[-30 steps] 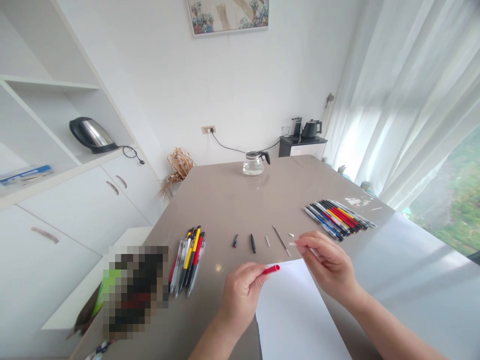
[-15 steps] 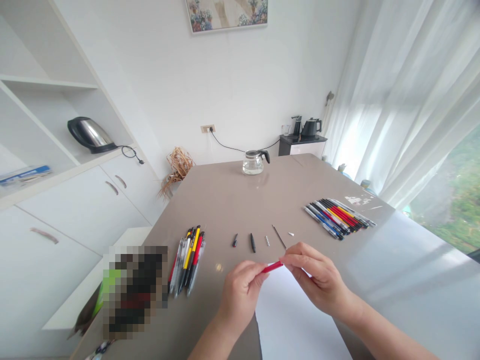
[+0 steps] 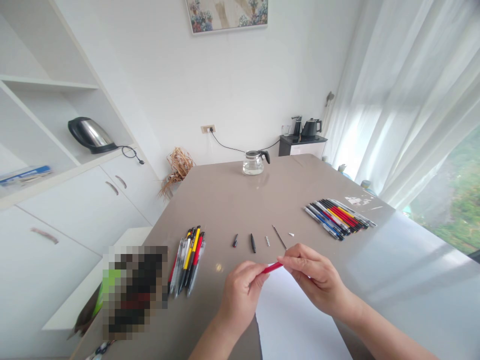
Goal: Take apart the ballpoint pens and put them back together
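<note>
Between my two hands is a red pen barrel (image 3: pixel 272 268). My left hand (image 3: pixel 242 292) pinches its left end between thumb and fingers. My right hand (image 3: pixel 315 275) has its fingertips closed on the other end, hiding that tip. Beyond the hands lie loose pen parts: a small black-and-red piece (image 3: pixel 235 241), a black tapered grip (image 3: pixel 253 243), a tiny spring-like piece (image 3: pixel 267 241), a thin dark refill (image 3: pixel 278 236) and a small white bit (image 3: pixel 291 234). White paper (image 3: pixel 296 320) lies beneath my hands.
A bunch of pens (image 3: pixel 187 260) lies at left, beside a blurred-out patch (image 3: pixel 135 292). More pens (image 3: pixel 337 218) lie in a row at right, near white scraps (image 3: pixel 358 200). A glass pot (image 3: pixel 253 164) stands at the far side of the table (image 3: pixel 221 200).
My right fingertips have shifted slightly left along the red barrel. My left hand and the loose parts stay where they were.
</note>
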### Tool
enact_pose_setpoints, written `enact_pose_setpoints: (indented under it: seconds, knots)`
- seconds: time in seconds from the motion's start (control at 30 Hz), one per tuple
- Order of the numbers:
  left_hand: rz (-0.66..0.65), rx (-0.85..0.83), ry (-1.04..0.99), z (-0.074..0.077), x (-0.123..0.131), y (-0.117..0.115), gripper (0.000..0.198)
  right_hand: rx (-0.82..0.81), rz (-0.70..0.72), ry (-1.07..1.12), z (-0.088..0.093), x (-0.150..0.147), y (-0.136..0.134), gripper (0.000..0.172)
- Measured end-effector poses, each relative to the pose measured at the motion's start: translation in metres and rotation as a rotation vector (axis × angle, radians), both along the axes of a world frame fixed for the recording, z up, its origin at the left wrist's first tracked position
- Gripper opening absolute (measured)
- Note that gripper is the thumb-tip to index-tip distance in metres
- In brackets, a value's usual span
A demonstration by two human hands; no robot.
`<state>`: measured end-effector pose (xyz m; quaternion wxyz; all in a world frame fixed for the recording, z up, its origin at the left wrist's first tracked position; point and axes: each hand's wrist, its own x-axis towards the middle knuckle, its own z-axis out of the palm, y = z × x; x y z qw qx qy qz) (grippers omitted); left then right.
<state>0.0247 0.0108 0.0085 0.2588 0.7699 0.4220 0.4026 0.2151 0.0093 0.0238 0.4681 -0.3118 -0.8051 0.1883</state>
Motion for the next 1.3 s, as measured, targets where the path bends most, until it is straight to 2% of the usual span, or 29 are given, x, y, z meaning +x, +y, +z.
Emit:
enact_pose_setpoints:
  seconds: [0.1,0.17,0.23,0.37,0.43,0.5,0.6,0.73,0.97,1.3]
  knots:
    - [0.007,-0.002,-0.002,0.0,0.0,0.0,0.018,0.006,-0.016,0.01,0.002,0.0,-0.001,0.038]
    - [0.005,-0.007,-0.005,0.0,0.0,-0.001,0.018,0.011,-0.076,0.018,0.003,0.001,0.0,0.036]
    - [0.007,-0.012,-0.007,0.0,0.0,-0.001,0.018,0.009,-0.222,0.031,0.002,0.005,0.004,0.03]
    - [0.028,-0.039,-0.003,-0.001,0.0,-0.001,0.017,-0.034,-0.625,0.046,-0.01,0.025,0.025,0.02]
    - [0.048,-0.088,-0.019,-0.002,0.0,-0.002,0.017,-0.068,-0.767,0.002,-0.021,0.038,0.039,0.023]
    - [0.07,-0.162,-0.07,-0.004,0.001,-0.002,0.018,-0.129,-0.83,-0.074,-0.034,0.05,0.051,0.026]
    - [0.085,-0.263,-0.171,-0.005,0.002,-0.002,0.02,-0.2,-0.777,-0.208,-0.048,0.058,0.063,0.027]
    - [0.077,-0.339,-0.253,-0.004,0.002,-0.001,0.024,-0.227,-0.69,-0.358,-0.058,0.054,0.07,0.028]
    - [0.087,-0.388,-0.274,-0.002,0.003,-0.001,0.027,-0.308,-0.671,-0.517,-0.06,0.047,0.068,0.027]
    - [0.083,-0.383,-0.192,-0.008,0.001,0.001,0.026,-0.299,-0.666,-0.53,-0.061,0.049,0.07,0.021]
